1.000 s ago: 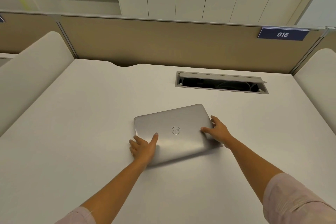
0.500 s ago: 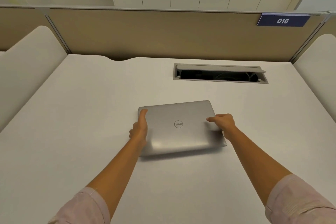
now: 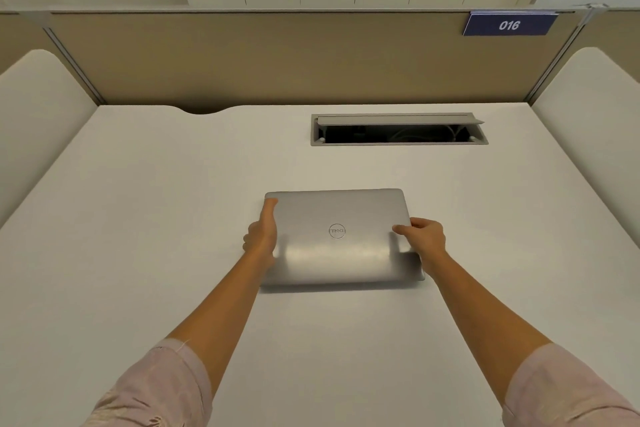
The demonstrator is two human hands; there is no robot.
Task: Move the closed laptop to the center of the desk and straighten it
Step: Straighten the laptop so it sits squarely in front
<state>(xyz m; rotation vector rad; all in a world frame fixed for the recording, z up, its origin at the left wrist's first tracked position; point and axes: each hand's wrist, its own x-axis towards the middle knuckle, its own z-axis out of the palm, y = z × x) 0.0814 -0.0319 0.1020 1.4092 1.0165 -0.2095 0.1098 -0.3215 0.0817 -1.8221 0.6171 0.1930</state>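
Two hands, the left hand point(image 3: 262, 236) and right hand point(image 3: 423, 238), clamp thumbs over and fingers under opposite side edges of the closed laptop point(image 3: 341, 239), lying mid-desk point(image 3: 138, 218), probably to square it.

Silver laptop point(image 3: 341, 236), lid shut, lying flat around the middle of the white tabletop point(image 3: 138, 218). Round logo sits dead center on the lid, and there's a bright glare band across the near half. Its edges run pretty much square with the tabletop's back edge, rounded corners, near edge casting a thin shadow.
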